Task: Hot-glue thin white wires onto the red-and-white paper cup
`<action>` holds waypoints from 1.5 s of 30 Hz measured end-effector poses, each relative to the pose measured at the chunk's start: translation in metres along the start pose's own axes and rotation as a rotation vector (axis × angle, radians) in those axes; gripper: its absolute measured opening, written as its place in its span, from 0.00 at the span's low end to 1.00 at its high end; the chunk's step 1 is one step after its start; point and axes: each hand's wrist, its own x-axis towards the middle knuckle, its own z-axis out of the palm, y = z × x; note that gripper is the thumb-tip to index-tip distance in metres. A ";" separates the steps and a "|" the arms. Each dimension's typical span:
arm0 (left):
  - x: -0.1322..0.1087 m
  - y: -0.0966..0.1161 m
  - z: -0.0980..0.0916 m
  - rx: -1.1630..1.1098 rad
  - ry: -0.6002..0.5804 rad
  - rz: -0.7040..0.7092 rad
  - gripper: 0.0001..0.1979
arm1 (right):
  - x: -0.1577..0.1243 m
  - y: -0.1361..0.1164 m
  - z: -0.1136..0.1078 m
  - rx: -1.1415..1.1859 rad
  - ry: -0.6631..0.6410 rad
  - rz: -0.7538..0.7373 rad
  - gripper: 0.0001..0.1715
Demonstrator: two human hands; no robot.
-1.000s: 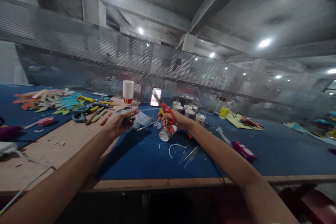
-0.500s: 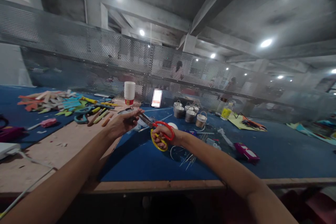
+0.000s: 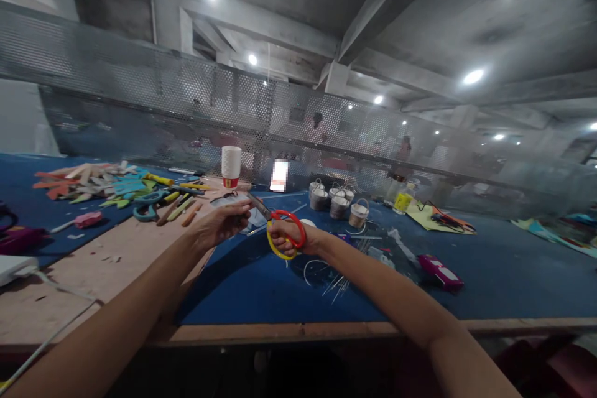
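My right hand (image 3: pixel 285 234) is wrapped round the handles of a pair of scissors (image 3: pixel 298 224), one loop red and the other yellow. The blades point up and left, close together, with their tips by the fingers of my left hand (image 3: pixel 224 222). Those left fingers are pinched together; what they hold, if anything, is too small to make out. Under both hands lies blue table covering (image 3: pixel 252 286). Just below the yellow loop shows a small white piece (image 3: pixel 286 264).
Several small buckets (image 3: pixel 339 205) stand behind my hands, near stacked paper cups (image 3: pixel 231 165) and a bright phone screen (image 3: pixel 280 175). Thin wires (image 3: pixel 336 286) and a purple device (image 3: pixel 439 272) lie right. Coloured strips (image 3: pixel 79 180) and blue-handled scissors (image 3: pixel 145 211) lie left.
The scissor blades have come closer together, and my right fingers have closed up on the handles. A small white piece now shows below the yellow loop. My left hand has shifted slightly.
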 end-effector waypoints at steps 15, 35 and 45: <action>0.016 -0.004 -0.020 0.131 0.212 0.123 0.13 | 0.095 -0.045 -0.080 -1.398 0.594 0.129 0.22; 0.014 -0.008 -0.006 0.115 0.130 0.145 0.13 | 0.102 -0.056 -0.030 -0.478 -0.056 -0.147 0.12; 0.023 -0.001 -0.019 0.238 0.334 0.163 0.16 | 0.069 -0.072 -0.062 -0.352 0.512 -0.391 0.10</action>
